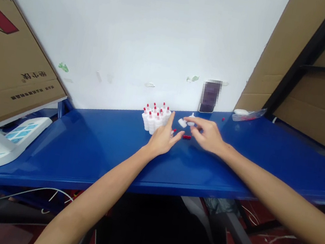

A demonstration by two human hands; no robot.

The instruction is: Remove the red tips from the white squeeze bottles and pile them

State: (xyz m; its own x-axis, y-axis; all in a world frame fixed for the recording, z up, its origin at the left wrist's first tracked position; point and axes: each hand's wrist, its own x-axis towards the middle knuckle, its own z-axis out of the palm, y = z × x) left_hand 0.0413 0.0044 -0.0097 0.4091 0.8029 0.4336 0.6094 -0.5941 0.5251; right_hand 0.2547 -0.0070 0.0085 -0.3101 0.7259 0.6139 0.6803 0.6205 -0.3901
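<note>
Small white bottles with red-tipped caps (150,122) stand upright in a tight cluster on the blue table. Beside their right side is my left hand (161,139), its index finger raised and thumb spread apart. A small white piece with a red tip (174,131) shows between that thumb and finger; whether it is touched I cannot tell. My right hand (207,135) reaches in from the right with thumb and index finger apart. Its index fingertip is at a tilted white piece (182,123). Partly behind the fingers stands a white bottle with a pointed nozzle (192,117). Red caps (186,137) lie between the hands.
A phone (210,96) leans on the white wall. At the right back lie a clear plastic bag (250,115) and a small red bit (223,119). A power strip (23,133) with a plugged-in adapter sits at the left. Cardboard (16,55) flanks the table (100,149).
</note>
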